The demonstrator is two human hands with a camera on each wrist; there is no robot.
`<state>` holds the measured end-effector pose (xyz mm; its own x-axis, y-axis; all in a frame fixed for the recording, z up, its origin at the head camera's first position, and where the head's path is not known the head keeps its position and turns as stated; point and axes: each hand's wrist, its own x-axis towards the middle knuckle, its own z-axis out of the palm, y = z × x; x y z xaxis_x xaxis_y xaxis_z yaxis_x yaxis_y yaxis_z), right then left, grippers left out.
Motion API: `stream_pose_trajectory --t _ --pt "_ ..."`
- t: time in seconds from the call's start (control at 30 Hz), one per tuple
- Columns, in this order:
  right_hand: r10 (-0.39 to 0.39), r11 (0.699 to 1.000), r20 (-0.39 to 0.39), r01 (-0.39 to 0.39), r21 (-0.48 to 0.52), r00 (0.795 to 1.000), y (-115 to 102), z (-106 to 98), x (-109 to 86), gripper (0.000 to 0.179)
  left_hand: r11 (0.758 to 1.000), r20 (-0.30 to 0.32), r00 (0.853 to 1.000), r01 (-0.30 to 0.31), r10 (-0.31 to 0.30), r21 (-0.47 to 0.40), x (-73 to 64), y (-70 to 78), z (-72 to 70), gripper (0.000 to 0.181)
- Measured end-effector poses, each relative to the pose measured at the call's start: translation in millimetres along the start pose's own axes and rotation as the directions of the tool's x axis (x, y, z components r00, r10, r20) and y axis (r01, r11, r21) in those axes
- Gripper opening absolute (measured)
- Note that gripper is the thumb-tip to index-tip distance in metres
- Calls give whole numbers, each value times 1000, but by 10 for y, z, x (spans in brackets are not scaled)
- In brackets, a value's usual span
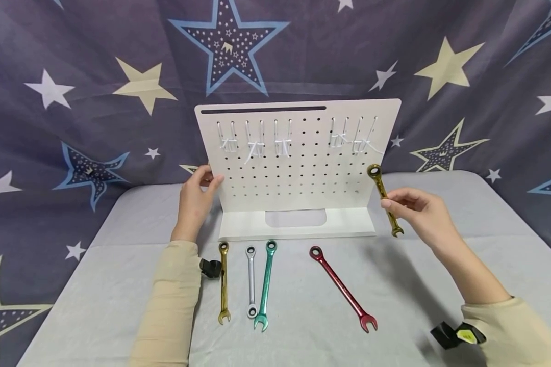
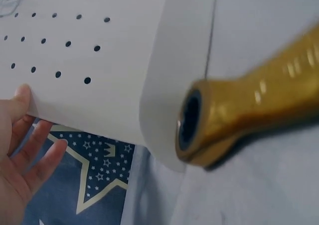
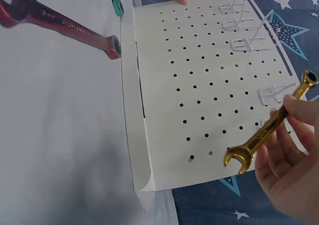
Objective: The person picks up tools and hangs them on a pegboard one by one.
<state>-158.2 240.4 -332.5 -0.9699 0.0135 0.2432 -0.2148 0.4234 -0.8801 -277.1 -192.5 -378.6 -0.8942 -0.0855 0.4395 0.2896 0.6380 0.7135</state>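
My right hand (image 1: 424, 216) pinches a gold ratcheting combination wrench (image 1: 378, 184) by its shaft, between thumb and fingers. The ring end points up and the open jaw down, beside the right edge of a white pegboard stand (image 1: 294, 186). In the right wrist view the held wrench (image 3: 269, 129) overlaps the board and a hook. My left hand (image 1: 196, 201) grips the board's left edge, thumb on the front, other fingers at the edge and behind. White wire hooks (image 1: 282, 147) hang in a row along the upper part of the board.
On the grey-covered table (image 1: 298, 336) in front of the stand lie a gold wrench (image 1: 224, 285), a silver double-ring wrench (image 1: 251, 280), a green wrench (image 1: 267, 280) and a slanted red wrench (image 1: 342, 288). A star-patterned cloth (image 1: 303, 61) hangs behind.
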Motion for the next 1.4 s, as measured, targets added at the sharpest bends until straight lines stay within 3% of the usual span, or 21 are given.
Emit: stream_pose_trajectory --t 0.47,1.17,1.4 --pt "-5 986 -113 24 165 994 -40 41 112 10 999 16 999 52 -52 14 7 37 8 32" --pt "87 986 -90 -73 151 992 29 207 367 3 993 22 996 87 -89 73 -1 67 -18 34" --pt "160 980 -65 -150 133 985 46 242 488 13 993 12 994 103 -104 62 -3 84 -28 34"
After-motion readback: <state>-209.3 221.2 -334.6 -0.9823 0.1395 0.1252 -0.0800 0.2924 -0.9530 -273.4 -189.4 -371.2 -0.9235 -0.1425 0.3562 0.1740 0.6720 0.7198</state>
